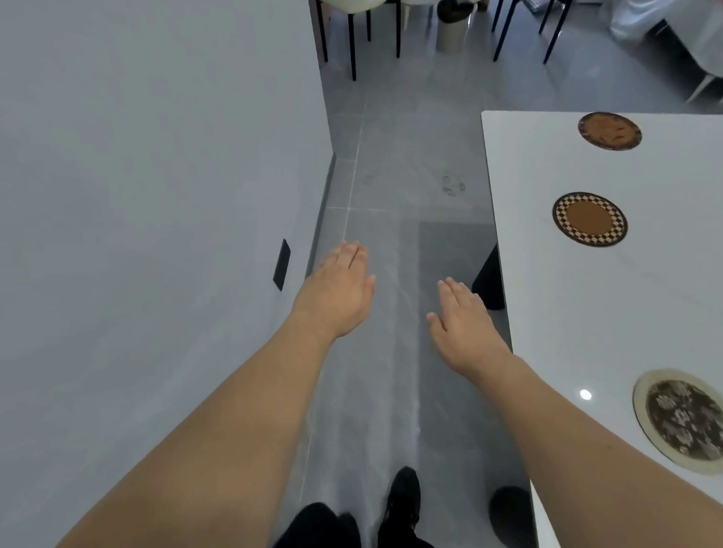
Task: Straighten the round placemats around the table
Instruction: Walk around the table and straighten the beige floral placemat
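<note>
A white table [560,306] fills the right side of the view. Three round placemats lie along its left edge: a brown one [609,131] at the far end, a checker-rimmed one [590,219] in the middle, and a cream-rimmed floral one [688,420] nearest me. A sliver of another mat shows at the right frame edge. My left hand [339,291] and my right hand [463,323] are stretched out palm down over the floor, left of the table, fingers extended and holding nothing. Neither hand touches the table or a mat.
A grey wall [141,200] runs close on the left, leaving a narrow tiled aisle [388,169] between it and the table. Chairs [352,0] and a small bin [454,21] stand at the far end. My dark shoes [401,508] are on the floor below.
</note>
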